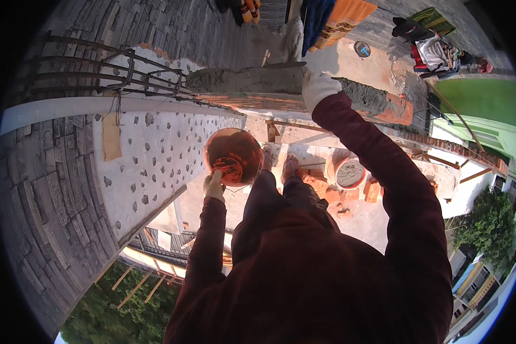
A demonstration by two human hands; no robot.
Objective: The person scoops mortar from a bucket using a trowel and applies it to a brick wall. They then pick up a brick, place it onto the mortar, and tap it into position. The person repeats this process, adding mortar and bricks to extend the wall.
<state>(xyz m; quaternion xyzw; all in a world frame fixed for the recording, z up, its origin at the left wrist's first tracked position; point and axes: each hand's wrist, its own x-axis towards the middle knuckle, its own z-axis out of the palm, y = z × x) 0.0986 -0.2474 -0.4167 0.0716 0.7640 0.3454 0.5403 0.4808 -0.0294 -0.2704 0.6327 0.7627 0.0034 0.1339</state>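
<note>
My gloved left hand [214, 186] grips the near rim of an orange-red bucket [233, 143], tilted so its inside shows, with grey smears on the wall. My gloved right hand [320, 90] is closed at the top of a low brick wall [286, 101]. A thin dark edge beside it looks like the blade of a trowel [284, 65], lying along the mortar; its handle is hidden in the glove. Wet grey mortar [241, 80] covers the top of the wall on both sides of this hand.
A second bucket [350, 174] full of grey mortar stands right of my feet, among loose bricks [341, 195]. Bare steel bars [97, 74] stick out at the left, above a chipped white wall face [155, 155]. Clothes [436, 53] hang beyond the wall.
</note>
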